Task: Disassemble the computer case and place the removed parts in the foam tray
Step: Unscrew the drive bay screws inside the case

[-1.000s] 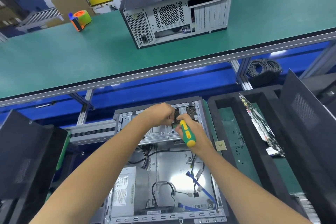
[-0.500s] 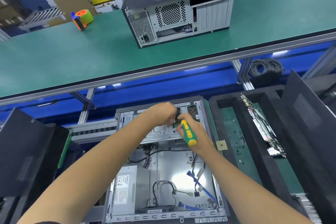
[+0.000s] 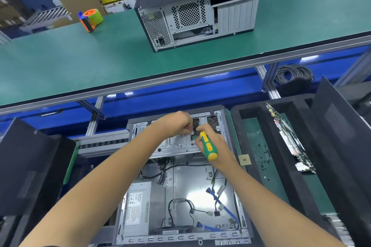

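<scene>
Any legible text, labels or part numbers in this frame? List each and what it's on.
Nothing reads cleanly enough to quote.
Power supply label in the open case: printed lines and marks, too small and blurred.
Barcode sticker on the near edge of the case: unreadable.
Circuit board in the foam tray: no markings legible.
Closed case on the green bench: rear panel shows no readable text.

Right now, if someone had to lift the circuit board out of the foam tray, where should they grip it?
Probably the circuit board's raised long upper edge, pinched from above: it stands tilted on edge in a foam tray slot, so its faces are hemmed in by foam.
</scene>
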### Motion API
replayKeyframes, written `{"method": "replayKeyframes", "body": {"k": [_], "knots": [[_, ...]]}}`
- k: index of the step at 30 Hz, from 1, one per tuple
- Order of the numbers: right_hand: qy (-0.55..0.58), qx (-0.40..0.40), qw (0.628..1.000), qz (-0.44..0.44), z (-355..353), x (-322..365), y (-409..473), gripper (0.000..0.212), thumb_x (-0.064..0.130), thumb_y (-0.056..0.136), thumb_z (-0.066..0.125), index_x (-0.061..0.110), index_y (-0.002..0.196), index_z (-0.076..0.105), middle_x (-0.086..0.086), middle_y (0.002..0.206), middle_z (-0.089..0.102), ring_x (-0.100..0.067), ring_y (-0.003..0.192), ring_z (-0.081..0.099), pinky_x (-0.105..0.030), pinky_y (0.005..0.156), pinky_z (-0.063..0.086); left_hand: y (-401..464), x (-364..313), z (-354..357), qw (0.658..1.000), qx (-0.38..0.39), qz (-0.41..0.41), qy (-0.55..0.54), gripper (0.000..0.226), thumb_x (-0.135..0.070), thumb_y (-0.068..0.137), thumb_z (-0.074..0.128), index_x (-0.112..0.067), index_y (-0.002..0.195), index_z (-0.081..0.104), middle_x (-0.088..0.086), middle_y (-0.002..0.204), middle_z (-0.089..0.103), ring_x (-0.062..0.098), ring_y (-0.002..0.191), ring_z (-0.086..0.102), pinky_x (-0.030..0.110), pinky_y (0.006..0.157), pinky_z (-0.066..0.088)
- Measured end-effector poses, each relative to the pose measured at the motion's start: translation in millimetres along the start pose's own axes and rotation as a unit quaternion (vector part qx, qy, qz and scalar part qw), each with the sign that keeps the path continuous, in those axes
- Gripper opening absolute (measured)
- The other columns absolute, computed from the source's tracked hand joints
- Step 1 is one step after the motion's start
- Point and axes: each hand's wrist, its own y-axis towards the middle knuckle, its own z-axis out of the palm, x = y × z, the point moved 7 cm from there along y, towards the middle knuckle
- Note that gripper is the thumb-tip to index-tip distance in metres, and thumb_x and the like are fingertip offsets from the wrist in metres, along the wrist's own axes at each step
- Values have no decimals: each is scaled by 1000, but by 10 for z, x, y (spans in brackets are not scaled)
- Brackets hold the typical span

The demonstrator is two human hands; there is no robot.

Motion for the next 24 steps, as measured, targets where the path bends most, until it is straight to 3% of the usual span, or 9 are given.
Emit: {"method": "replayKeyframes", "body": {"k": [8, 13, 17, 24], "knots": [[-2, -4, 1000, 1, 3, -6, 4, 38, 29, 95, 66, 49, 116, 41, 11, 91, 64, -11, 80, 66, -40, 63, 60, 59, -64, -34, 999, 17, 7, 27, 15, -21, 97, 68, -12, 108, 70, 3, 113, 62, 19, 101, 60, 38, 88, 53], [-2, -4, 1000, -2, 2, 3, 7, 40, 29, 95, 67, 51, 115, 40, 10, 94, 64, -12, 81, 66, -42, 65, 60, 88, -102, -30, 998, 28, 11, 58, 18, -22, 98, 65, -12, 113, 69, 3, 116, 63, 20, 103, 60, 30, 81, 48], [3, -2, 1000, -3, -1, -1, 1, 39, 31, 95, 66, 52, 115, 41, 10, 93, 63, -13, 81, 66, -44, 65, 59, 88, -151, -22, 996, 28, 9, 82, 19, -20, 96, 64, -10, 111, 69, 6, 113, 64, 24, 101, 63, 39, 85, 55], [-1, -9, 1000, -11, -16, 16, 1, 35, 29, 96, 64, 44, 118, 42, 8, 92, 63, -13, 81, 65, -44, 65, 59, 77, -165, 15, 993, 14, 30, 116, 18, -21, 93, 62, -9, 105, 68, 6, 107, 65, 24, 91, 63, 37, 74, 52]]}}
